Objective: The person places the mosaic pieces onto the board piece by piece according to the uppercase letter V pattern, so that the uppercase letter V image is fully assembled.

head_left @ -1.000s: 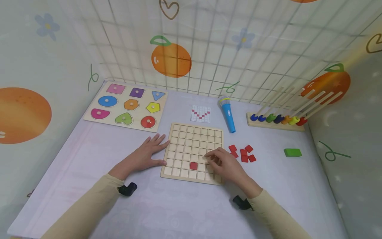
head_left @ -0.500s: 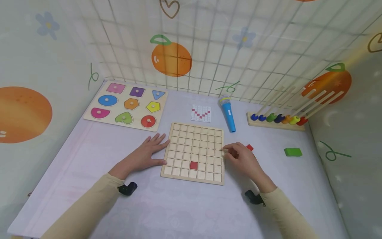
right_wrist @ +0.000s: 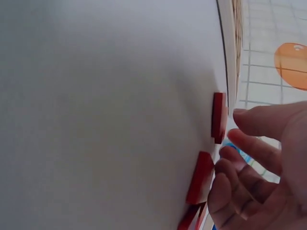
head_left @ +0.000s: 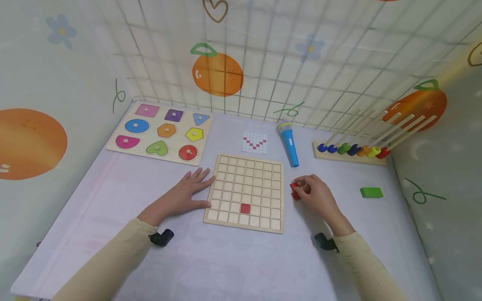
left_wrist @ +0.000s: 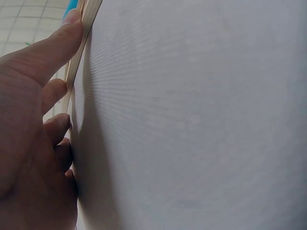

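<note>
The desk (head_left: 233, 259) wears pale, lightly ribbed cloth, and on it I see the light wooden grid board (head_left: 229, 188) unmoved since 1.0 s ago. The left hand (head_left: 180, 195) also matches the earlier frames: fingers spread, grip apart, thumb touching the board's left edge. The right hand (head_left: 318, 196) is what differs: 1.0 s ago it was over the board, and now I find it off to the right, at the loose red tiles (right_wrist: 198, 178). That grip is apart, digits bent, thumb tip just beside a tile; I can't tell whether it touches. The hand hides part of the pile from the head view; the right wrist view shows at least 3 thin, flat-sided pieces, the lowest cut off. The square red tile (head_left: 245, 208) sits in the board's 2nd row from the bottom.
</note>
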Motion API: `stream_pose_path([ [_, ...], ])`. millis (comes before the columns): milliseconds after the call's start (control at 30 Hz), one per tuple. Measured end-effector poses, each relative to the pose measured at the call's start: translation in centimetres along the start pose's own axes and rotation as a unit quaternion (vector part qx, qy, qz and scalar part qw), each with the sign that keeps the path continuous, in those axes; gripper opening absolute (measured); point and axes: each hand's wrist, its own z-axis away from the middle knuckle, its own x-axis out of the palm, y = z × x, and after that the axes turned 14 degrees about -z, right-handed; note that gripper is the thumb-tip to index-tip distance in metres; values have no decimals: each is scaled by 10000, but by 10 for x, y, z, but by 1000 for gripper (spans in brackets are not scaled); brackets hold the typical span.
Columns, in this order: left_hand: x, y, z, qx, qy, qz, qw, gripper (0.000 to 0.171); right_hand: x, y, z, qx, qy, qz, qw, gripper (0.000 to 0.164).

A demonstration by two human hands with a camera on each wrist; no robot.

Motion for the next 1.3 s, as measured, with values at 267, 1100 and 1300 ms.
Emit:
stream_pose_path([
  [267,1,-1,-1,-4,16,-17,10000,91,4,2,-5,193,28,277,9994,33],
  [1100,-3,3,1,-28,-32,17,10000,90,4,-2,-8,374,-332,-45,9987,30],
  [1300,-3,2,1,3,-19,38,10000,89,5,-3,-6,371,-321,77,9988,30],
])
